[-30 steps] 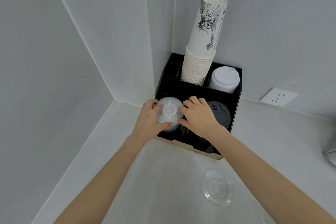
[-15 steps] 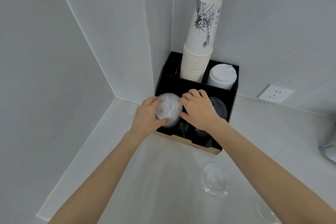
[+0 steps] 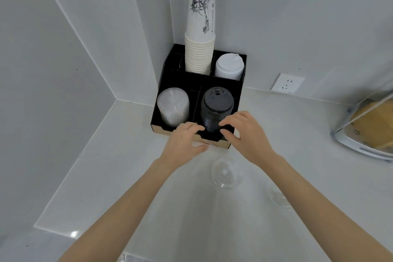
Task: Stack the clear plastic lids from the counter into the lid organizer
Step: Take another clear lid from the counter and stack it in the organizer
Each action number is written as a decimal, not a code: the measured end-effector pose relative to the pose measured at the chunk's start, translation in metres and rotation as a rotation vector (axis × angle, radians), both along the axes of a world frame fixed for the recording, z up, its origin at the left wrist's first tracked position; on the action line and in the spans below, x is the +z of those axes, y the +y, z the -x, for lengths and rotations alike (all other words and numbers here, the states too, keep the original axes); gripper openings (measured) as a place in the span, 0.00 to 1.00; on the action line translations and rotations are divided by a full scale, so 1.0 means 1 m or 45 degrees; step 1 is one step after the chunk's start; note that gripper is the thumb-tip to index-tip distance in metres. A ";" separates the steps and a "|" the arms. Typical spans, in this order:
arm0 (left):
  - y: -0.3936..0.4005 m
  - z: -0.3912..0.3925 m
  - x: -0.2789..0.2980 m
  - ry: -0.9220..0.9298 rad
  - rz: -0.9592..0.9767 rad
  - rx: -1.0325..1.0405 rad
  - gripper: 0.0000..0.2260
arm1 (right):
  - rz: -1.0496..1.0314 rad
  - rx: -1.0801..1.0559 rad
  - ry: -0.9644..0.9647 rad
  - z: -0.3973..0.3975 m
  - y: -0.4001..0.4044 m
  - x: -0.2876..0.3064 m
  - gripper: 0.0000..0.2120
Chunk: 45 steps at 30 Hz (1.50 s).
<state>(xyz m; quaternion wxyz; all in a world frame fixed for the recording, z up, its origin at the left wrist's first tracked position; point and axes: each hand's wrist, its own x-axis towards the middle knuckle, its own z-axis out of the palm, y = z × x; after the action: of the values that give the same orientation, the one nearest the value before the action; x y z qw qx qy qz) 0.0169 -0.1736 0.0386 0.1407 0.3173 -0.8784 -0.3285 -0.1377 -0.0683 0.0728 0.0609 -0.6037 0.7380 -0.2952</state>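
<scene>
Two clear lids lie on the counter (image 3: 127, 176) below the wrists: one lid (image 3: 226, 173) between the forearms, just behind the fingers, and a second lid (image 3: 278, 198), faint and blurred, beside the right forearm. Ahead of the left fingertips, a stack of clear lids (image 3: 173, 106) stands in the front-left bay of the organizer (image 3: 238, 100). The left hand (image 3: 185, 142) and right hand (image 3: 246, 134) hover at the organizer's front edge, fingers (image 3: 228, 122) loosely curled and spread, holding nothing. Between the two sets of fingertips rises a stack of black lids (image 3: 215, 110) in the front-right bay. Beyond them, in the rear bays, stand a tall stack of paper cups (image 3: 200, 25) and white lids (image 3: 228, 67). Far right of the right hand sit a wall socket (image 3: 287, 83) and a clear-covered tray (image 3: 370, 125) at the picture's edge.
</scene>
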 end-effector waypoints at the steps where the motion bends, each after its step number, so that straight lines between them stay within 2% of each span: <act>1: 0.009 0.002 -0.007 -0.017 -0.036 -0.025 0.20 | -0.045 -0.028 -0.038 0.002 0.012 -0.008 0.06; 4: 0.033 0.006 -0.029 -0.071 -0.126 -0.057 0.19 | -0.241 -0.096 -0.119 0.005 0.042 -0.036 0.07; 8: 0.056 0.012 -0.051 -0.178 -0.177 -0.080 0.21 | -0.514 -0.120 -0.109 0.004 0.066 -0.070 0.16; 12: 0.073 0.014 -0.067 -0.269 -0.178 -0.052 0.25 | -0.650 -0.113 -0.085 0.001 0.076 -0.089 0.26; 15: 0.082 0.014 -0.074 -0.298 -0.170 -0.014 0.28 | -0.681 -0.108 -0.051 -0.001 0.081 -0.098 0.28; 23: 0.089 0.016 -0.086 -0.231 -0.082 0.051 0.27 | -0.505 -0.097 -0.035 -0.003 0.086 -0.113 0.25; 29: 0.080 0.011 -0.079 -0.154 -0.073 0.043 0.28 | -0.436 -0.081 -0.006 0.001 0.081 -0.105 0.27; 40: 0.037 -0.021 -0.029 0.204 0.082 0.119 0.24 | -0.090 -0.022 0.050 -0.010 0.033 -0.058 0.26; 45: 0.002 -0.035 -0.005 0.262 0.203 0.214 0.26 | -0.026 0.063 0.173 -0.016 -0.011 -0.029 0.26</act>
<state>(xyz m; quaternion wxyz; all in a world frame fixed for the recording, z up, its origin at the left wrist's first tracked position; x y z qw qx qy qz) 0.0521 -0.1717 0.0333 0.2817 0.3420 -0.8530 -0.2758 -0.1220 -0.0792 0.0436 0.0242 -0.6398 0.7282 -0.2446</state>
